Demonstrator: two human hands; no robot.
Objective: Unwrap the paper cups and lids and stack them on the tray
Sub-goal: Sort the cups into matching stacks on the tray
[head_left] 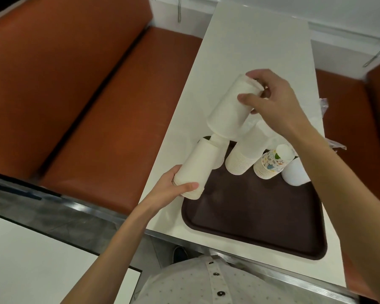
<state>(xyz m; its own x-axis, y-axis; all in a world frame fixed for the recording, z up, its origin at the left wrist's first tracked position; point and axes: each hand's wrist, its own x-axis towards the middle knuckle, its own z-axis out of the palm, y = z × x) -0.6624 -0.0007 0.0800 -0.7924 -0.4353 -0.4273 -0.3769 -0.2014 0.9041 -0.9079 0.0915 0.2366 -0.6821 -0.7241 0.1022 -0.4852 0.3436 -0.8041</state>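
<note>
White table (250, 51) | left fingers (189, 186) wrap tapered paper cup-stack (198, 163) | right fingers (248, 99) — clasp second stack (226, 110)

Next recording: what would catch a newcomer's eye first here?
The two hands stand out: the right hand grips a tilted stack of white cups in the air, and the left hand holds a second white stack over the left edge of the dark brown tray. More stacks stand at the tray's far end, among them a printed stack, and an orange bench fills the left.
</note>
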